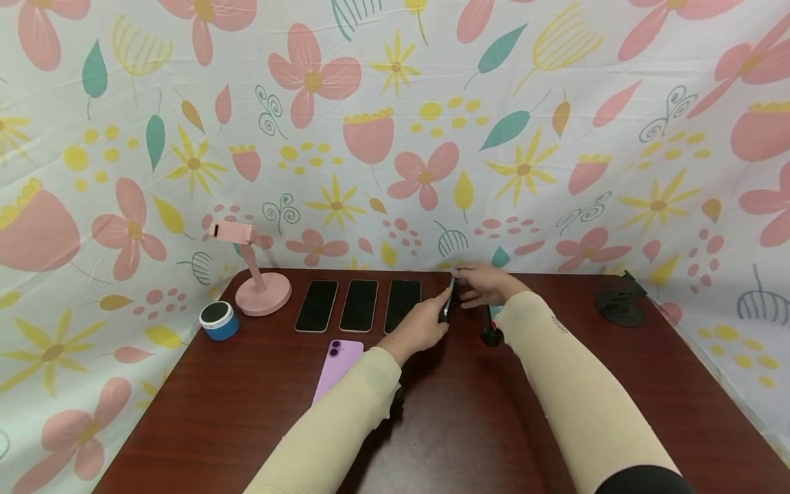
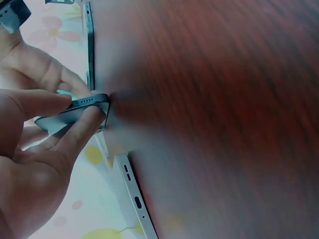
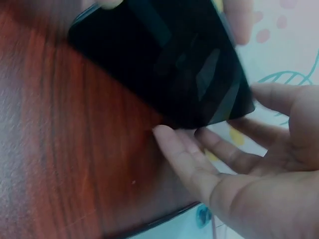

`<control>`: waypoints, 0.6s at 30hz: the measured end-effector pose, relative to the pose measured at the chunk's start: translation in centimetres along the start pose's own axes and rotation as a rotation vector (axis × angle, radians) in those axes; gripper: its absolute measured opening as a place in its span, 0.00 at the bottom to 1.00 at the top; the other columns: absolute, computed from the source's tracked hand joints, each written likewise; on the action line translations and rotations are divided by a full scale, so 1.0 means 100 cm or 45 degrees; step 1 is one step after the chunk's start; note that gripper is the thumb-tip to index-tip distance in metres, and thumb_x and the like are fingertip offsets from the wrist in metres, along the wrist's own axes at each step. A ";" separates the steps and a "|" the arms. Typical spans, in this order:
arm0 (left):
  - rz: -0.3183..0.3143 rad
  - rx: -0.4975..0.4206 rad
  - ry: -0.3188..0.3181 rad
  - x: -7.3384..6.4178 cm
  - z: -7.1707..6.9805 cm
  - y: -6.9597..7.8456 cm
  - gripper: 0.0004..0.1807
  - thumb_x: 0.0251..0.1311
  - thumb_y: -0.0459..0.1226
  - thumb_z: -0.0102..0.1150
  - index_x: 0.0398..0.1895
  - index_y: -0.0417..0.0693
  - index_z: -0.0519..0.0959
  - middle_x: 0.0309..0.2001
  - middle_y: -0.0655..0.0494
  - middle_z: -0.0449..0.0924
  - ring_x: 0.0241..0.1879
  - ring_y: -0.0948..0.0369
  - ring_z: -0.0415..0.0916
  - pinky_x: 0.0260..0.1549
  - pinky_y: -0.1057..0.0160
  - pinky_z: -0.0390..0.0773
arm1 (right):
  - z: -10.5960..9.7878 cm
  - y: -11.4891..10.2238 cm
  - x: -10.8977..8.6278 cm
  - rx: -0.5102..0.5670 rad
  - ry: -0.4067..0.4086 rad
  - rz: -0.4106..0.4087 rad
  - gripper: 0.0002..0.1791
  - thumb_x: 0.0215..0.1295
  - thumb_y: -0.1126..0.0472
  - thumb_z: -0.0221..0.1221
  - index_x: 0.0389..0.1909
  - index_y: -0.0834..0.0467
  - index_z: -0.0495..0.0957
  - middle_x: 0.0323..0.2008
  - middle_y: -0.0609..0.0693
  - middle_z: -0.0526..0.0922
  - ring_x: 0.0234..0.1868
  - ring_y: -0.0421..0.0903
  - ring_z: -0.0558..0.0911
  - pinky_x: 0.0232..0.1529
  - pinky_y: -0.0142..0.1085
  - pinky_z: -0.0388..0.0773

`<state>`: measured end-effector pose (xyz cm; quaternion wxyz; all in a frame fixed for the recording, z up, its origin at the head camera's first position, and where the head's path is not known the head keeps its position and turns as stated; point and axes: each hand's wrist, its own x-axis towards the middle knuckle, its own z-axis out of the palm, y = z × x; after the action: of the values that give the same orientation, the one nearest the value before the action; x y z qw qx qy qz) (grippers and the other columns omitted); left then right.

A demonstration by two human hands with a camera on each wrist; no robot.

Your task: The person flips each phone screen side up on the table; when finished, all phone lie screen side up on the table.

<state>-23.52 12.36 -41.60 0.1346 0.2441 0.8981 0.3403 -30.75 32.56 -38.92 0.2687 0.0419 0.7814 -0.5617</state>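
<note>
My left hand (image 1: 422, 322) pinches a dark smartphone (image 3: 164, 55) by its edges, thumb on one side and fingers on the other. Tilted on edge, the phone is raised over the far part of the table. At its far end is my right hand (image 1: 484, 283); in the right wrist view the thumb meets one corner and curled fingers reach round the end. The phone's glossy black screen faces the right wrist camera. Left of the hands, three phones lie screen up in a row: one (image 1: 317, 307), a second (image 1: 358, 306) and a third (image 1: 404, 302), partly covered by my left hand.
A purple phone (image 1: 339, 363) lies back up, partly under my left sleeve. At the back left stand a pink phone stand (image 1: 263, 293) and a blue and white round canister (image 1: 219, 321). A black folded stand (image 1: 619, 302) lies at right. A patterned cloth (image 1: 395, 137) hangs behind the table.
</note>
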 end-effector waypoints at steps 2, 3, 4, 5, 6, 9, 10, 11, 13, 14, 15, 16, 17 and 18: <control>-0.006 0.001 -0.005 0.000 -0.001 0.000 0.43 0.79 0.33 0.56 0.89 0.58 0.49 0.80 0.46 0.69 0.21 0.59 0.72 0.41 0.62 0.77 | -0.001 0.004 0.001 -0.018 -0.009 -0.026 0.41 0.89 0.49 0.41 0.88 0.57 0.31 0.87 0.68 0.41 0.84 0.74 0.54 0.77 0.61 0.70; -0.011 0.007 -0.006 -0.001 -0.002 0.000 0.43 0.79 0.33 0.56 0.89 0.57 0.49 0.81 0.47 0.68 0.22 0.58 0.74 0.42 0.61 0.77 | -0.001 0.006 0.002 -0.020 -0.012 -0.037 0.41 0.89 0.48 0.41 0.88 0.56 0.32 0.87 0.68 0.41 0.84 0.73 0.54 0.78 0.61 0.68; -0.013 0.018 -0.001 -0.001 -0.002 0.001 0.42 0.79 0.33 0.57 0.89 0.56 0.49 0.81 0.47 0.67 0.28 0.58 0.77 0.43 0.61 0.77 | -0.002 0.008 0.003 -0.021 -0.016 -0.048 0.41 0.89 0.48 0.41 0.88 0.57 0.32 0.87 0.68 0.42 0.85 0.72 0.54 0.79 0.61 0.67; -0.017 0.025 0.001 -0.001 -0.003 0.001 0.42 0.78 0.33 0.57 0.89 0.56 0.50 0.81 0.47 0.67 0.33 0.56 0.80 0.45 0.60 0.78 | -0.002 0.010 0.004 -0.016 -0.018 -0.057 0.42 0.89 0.47 0.42 0.88 0.57 0.32 0.87 0.69 0.42 0.85 0.71 0.53 0.80 0.61 0.65; -0.016 0.032 0.009 -0.001 -0.003 0.001 0.42 0.78 0.32 0.57 0.89 0.55 0.50 0.82 0.48 0.66 0.40 0.55 0.83 0.47 0.59 0.78 | -0.002 0.011 0.005 -0.012 -0.018 -0.063 0.42 0.88 0.47 0.42 0.88 0.57 0.32 0.87 0.68 0.42 0.86 0.70 0.53 0.81 0.61 0.64; -0.025 0.034 0.031 -0.002 -0.003 0.002 0.41 0.78 0.31 0.56 0.88 0.52 0.52 0.83 0.47 0.64 0.67 0.53 0.79 0.61 0.56 0.80 | -0.003 0.015 0.007 -0.005 -0.008 -0.067 0.43 0.88 0.45 0.41 0.88 0.57 0.32 0.87 0.68 0.41 0.87 0.68 0.50 0.83 0.59 0.61; -0.030 0.027 0.037 -0.002 -0.003 0.002 0.41 0.78 0.31 0.56 0.88 0.51 0.52 0.83 0.47 0.64 0.74 0.53 0.73 0.66 0.54 0.79 | -0.003 0.016 0.007 -0.009 -0.005 -0.068 0.43 0.88 0.44 0.41 0.88 0.58 0.31 0.87 0.68 0.40 0.87 0.68 0.49 0.83 0.59 0.60; -0.035 0.018 0.043 -0.002 -0.003 0.002 0.41 0.77 0.31 0.56 0.88 0.49 0.52 0.83 0.46 0.63 0.78 0.51 0.70 0.69 0.52 0.77 | -0.003 0.017 0.007 -0.007 0.001 -0.066 0.43 0.88 0.44 0.40 0.88 0.58 0.31 0.87 0.68 0.39 0.87 0.68 0.48 0.84 0.58 0.60; -0.039 0.012 0.054 -0.003 -0.002 0.002 0.40 0.77 0.30 0.55 0.88 0.46 0.52 0.83 0.44 0.63 0.82 0.50 0.64 0.74 0.50 0.74 | -0.003 0.017 0.007 -0.016 0.007 -0.064 0.43 0.88 0.43 0.39 0.88 0.60 0.31 0.87 0.68 0.38 0.87 0.68 0.47 0.84 0.57 0.59; -0.040 0.017 0.060 -0.003 -0.002 0.002 0.40 0.77 0.30 0.55 0.88 0.45 0.52 0.83 0.43 0.63 0.82 0.49 0.64 0.75 0.50 0.73 | -0.003 0.018 0.007 -0.018 0.011 -0.066 0.43 0.88 0.43 0.38 0.88 0.61 0.31 0.87 0.68 0.39 0.87 0.68 0.47 0.85 0.56 0.58; -0.035 0.020 0.069 -0.003 -0.002 0.001 0.40 0.77 0.30 0.55 0.87 0.44 0.52 0.82 0.42 0.64 0.81 0.49 0.64 0.75 0.49 0.73 | -0.003 0.018 0.007 -0.028 0.016 -0.067 0.43 0.89 0.43 0.38 0.88 0.61 0.32 0.87 0.68 0.39 0.87 0.68 0.48 0.85 0.56 0.58; -0.031 0.028 0.074 -0.003 -0.002 0.001 0.40 0.77 0.30 0.55 0.87 0.43 0.52 0.82 0.41 0.64 0.81 0.49 0.65 0.75 0.49 0.73 | -0.002 0.018 0.007 -0.044 0.024 -0.070 0.42 0.89 0.44 0.37 0.88 0.62 0.33 0.87 0.68 0.40 0.87 0.68 0.48 0.85 0.55 0.59; -0.024 0.039 0.082 -0.002 -0.002 0.001 0.40 0.77 0.30 0.56 0.87 0.42 0.53 0.81 0.40 0.65 0.81 0.48 0.65 0.75 0.49 0.73 | -0.002 0.018 0.006 -0.059 0.034 -0.073 0.42 0.89 0.44 0.37 0.87 0.63 0.34 0.87 0.69 0.40 0.87 0.68 0.49 0.85 0.55 0.59; -0.021 0.051 0.086 -0.002 -0.002 0.001 0.39 0.76 0.30 0.56 0.87 0.42 0.53 0.81 0.40 0.65 0.80 0.48 0.66 0.75 0.49 0.73 | -0.001 0.018 0.006 -0.077 0.046 -0.074 0.41 0.89 0.45 0.37 0.87 0.63 0.35 0.87 0.69 0.41 0.87 0.68 0.49 0.84 0.54 0.60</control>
<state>-23.42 12.20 -41.37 0.1022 0.2276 0.9107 0.3292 -30.67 33.17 -40.69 0.2393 0.0211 0.8036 -0.5446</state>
